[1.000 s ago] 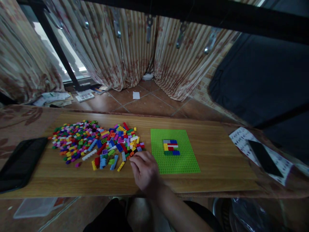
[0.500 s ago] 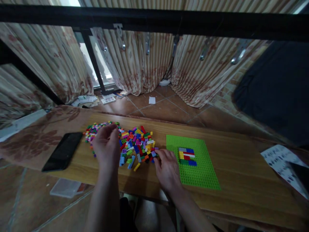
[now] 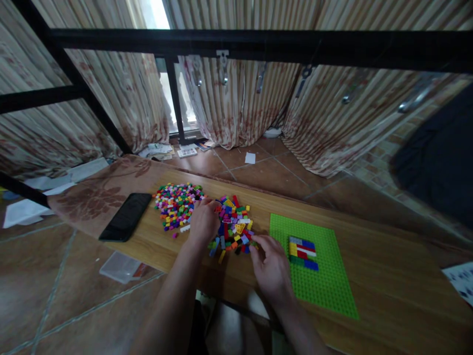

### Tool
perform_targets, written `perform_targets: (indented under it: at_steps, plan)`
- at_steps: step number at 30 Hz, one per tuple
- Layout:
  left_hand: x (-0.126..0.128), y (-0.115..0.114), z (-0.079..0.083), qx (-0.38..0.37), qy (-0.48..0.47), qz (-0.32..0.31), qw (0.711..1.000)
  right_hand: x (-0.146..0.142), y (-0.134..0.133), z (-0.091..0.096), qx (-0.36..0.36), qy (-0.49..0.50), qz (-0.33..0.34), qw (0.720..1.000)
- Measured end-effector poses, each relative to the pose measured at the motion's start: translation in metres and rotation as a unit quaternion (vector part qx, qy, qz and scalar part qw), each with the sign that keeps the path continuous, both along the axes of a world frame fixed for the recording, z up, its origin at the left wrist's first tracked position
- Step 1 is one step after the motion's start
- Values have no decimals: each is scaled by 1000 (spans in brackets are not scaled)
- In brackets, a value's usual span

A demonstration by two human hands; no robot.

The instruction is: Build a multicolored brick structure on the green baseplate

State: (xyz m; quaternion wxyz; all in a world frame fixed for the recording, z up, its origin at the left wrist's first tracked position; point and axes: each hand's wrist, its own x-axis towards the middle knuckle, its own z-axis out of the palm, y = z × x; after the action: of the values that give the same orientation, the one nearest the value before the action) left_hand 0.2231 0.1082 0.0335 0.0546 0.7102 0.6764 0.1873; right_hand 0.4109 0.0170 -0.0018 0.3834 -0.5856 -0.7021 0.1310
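Note:
A loose heap of mixed toy building bricks (image 3: 236, 228) lies on the wooden table. My left hand (image 3: 204, 222) reaches over its left side, fingers curved down among the bricks and partly hidden by the hand itself; no held brick is visible. At the heap's right edge is my right hand (image 3: 272, 264), thumb and forefinger a little apart beside the outermost bricks. To its right, a green baseplate (image 3: 328, 281) carries a small flat block of blue, grey, yellow, red, white and green bricks (image 3: 303, 253).
A second heap of smaller bricks (image 3: 175, 204) lies left of the first. Near the table's left end rests a black phone (image 3: 126, 217). A clear plastic box (image 3: 120, 267) is on the tiled floor. A printed sheet (image 3: 460, 278) shows at the far right.
My left hand has come down from above the smaller heap onto the larger one. My right hand stays by the heap's right edge. The camera view has shifted leftward.

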Motion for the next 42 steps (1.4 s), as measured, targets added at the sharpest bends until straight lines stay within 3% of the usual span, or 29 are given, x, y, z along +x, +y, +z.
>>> perform_targets:
  at_steps: [6,11,14,21,29,36,42]
  plan:
    - [-7,-7,13,-20,-150,52,987,1,0,4,-2,21,-7,1000]
    - [-11,-12,15,-74,-273,-8,959,2,-1,6,1,37,-13,999]
    - [0,-18,15,-112,-274,-52,954,2,-1,7,-1,44,-17,999]
    - [35,-35,20,-146,-168,-121,967,1,0,7,-1,52,-13,999]
    - [37,-34,18,-137,-128,-30,982,4,0,4,-10,62,-6,998]
    - [4,-16,19,-75,-79,149,983,5,-1,6,-4,62,0,998]
    - [-3,-9,14,-95,-56,141,984,4,-3,7,-3,59,-2,998]
